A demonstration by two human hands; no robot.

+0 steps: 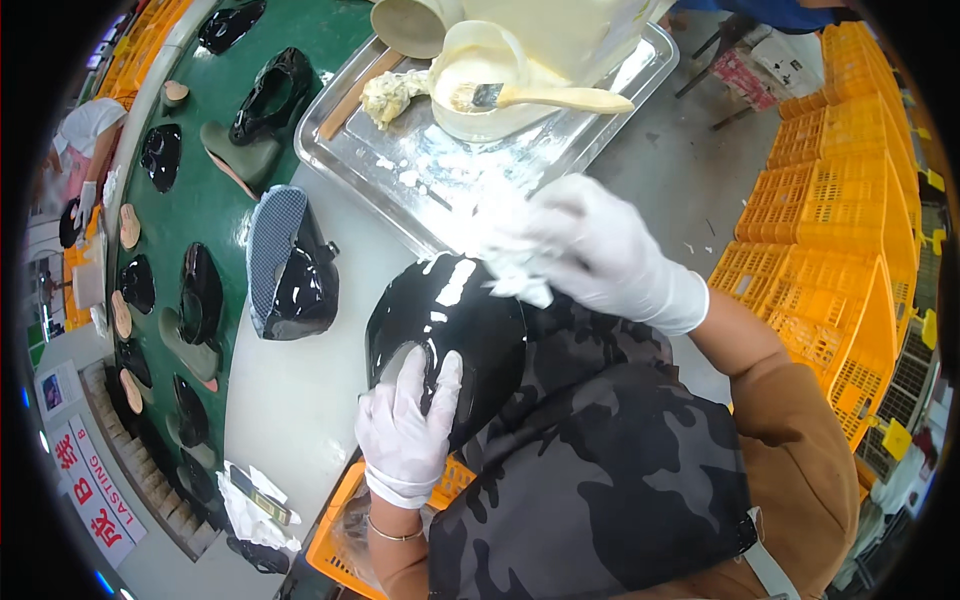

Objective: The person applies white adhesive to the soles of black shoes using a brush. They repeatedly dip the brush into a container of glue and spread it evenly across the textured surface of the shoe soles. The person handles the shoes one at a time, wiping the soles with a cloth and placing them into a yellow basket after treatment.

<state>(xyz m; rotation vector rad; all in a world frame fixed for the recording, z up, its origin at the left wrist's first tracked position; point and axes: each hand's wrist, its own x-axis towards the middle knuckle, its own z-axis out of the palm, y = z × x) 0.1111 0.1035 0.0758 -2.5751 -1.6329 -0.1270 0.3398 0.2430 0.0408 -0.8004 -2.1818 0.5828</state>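
Observation:
A glossy black shoe upper (480, 345) lies across my lap at the table's edge, with bright reflections on its rounded top. My left hand (405, 425), in a white glove, grips its near end with fingers pressed over the opening. Above its far side, my gloved right hand (600, 250) pinches a crumpled white tissue or cloth (520, 280), somewhat blurred. Whether the wad touches the upper, I cannot tell. Left of it, another black shoe upper (305, 290) with a blue-grey patterned lining rests on its side on the white table (275, 400).
A metal tray (365, 185) holds a cream tub (480, 70) with a wooden-handled brush (560, 97) across it. On the left, a green conveyor (215, 110) carries black uppers and green lasts. Orange crates (820, 290) stack at right; another orange crate (325, 550) sits below the table.

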